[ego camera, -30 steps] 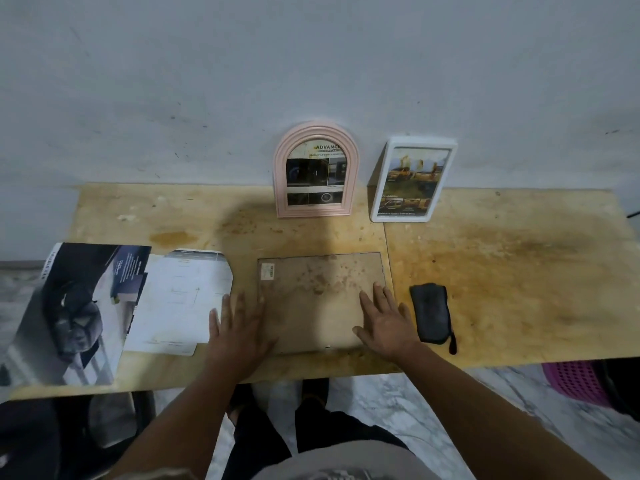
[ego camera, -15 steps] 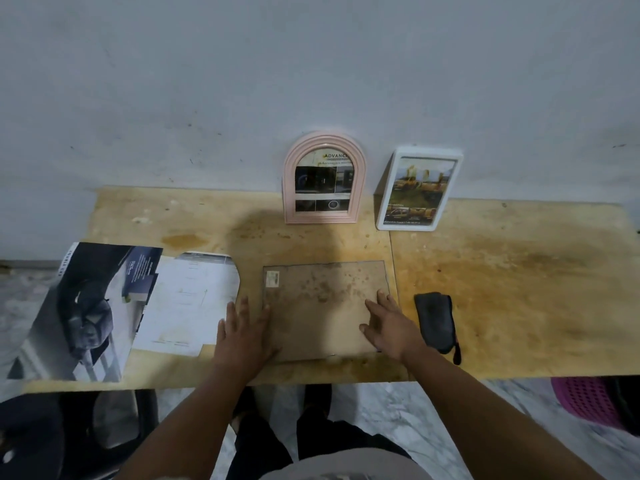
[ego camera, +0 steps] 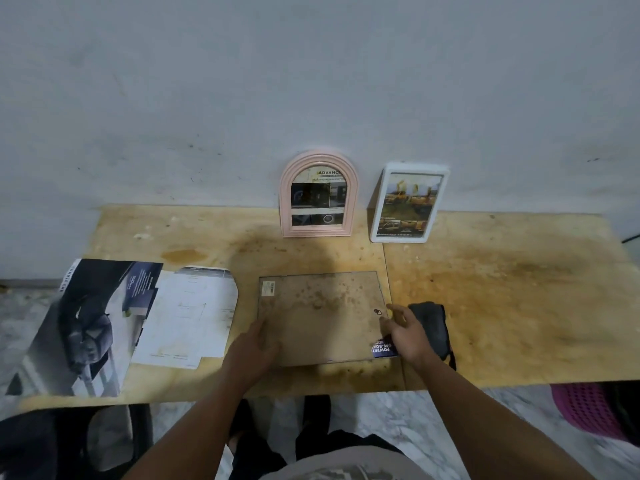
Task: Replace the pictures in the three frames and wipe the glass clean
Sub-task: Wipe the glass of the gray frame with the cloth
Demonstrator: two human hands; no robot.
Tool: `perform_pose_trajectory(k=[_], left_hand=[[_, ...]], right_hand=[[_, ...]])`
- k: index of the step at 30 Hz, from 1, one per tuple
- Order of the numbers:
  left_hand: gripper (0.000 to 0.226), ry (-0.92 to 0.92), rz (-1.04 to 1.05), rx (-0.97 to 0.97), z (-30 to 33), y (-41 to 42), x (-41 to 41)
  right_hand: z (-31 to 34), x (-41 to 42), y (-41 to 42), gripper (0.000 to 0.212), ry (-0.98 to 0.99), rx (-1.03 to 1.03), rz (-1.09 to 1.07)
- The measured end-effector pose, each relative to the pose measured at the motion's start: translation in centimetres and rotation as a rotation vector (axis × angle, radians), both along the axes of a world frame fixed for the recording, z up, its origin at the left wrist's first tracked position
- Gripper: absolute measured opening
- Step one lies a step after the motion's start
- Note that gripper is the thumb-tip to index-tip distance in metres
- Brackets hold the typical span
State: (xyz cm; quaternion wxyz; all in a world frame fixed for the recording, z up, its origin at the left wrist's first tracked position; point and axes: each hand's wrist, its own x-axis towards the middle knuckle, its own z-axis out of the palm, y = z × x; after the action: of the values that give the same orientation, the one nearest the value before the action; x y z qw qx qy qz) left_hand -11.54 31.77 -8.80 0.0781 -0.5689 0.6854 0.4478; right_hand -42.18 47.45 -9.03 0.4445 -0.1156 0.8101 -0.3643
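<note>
Far left, dark car poster [ego camera: 86,323] overhanging plywood table [ego camera: 502,306] edge, overlapped by white cut-out sheet [ego camera: 188,317] just beside it. Centre front, brown frame backing board [ego camera: 322,317] lying flat, small label at its top-left corner. Left hand [ego camera: 256,344] gripping board's left edge, thumb on top, fingers tucked under. Right hand [ego camera: 405,334] at board's right edge, fingers loosely curled; cannot tell whether pinching edge or only touching. Blue printed picture corner [ego camera: 382,349] poking out under board near right wrist. Black cloth [ego camera: 433,327] just right of that hand. At back against wall, pink arched frame [ego camera: 318,194], white rectangular frame [ego camera: 408,202] beside it, both upright, pictures inside. Pink basket [ego camera: 585,407] below table, right.
</note>
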Motion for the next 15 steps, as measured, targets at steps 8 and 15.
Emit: perform_pose_trajectory(k=[8,15], left_hand=[[0.035,0.319,0.221,0.098,4.5,-5.0,0.0],[0.02,0.402,0.168,0.168,7.4,-9.0,-0.7]], right_hand=[[4.2,-3.5,-2.4,0.02,-0.112,-0.142,-0.061],[8.2,-5.6,-4.7,0.035,-0.411,-0.181,-0.194]])
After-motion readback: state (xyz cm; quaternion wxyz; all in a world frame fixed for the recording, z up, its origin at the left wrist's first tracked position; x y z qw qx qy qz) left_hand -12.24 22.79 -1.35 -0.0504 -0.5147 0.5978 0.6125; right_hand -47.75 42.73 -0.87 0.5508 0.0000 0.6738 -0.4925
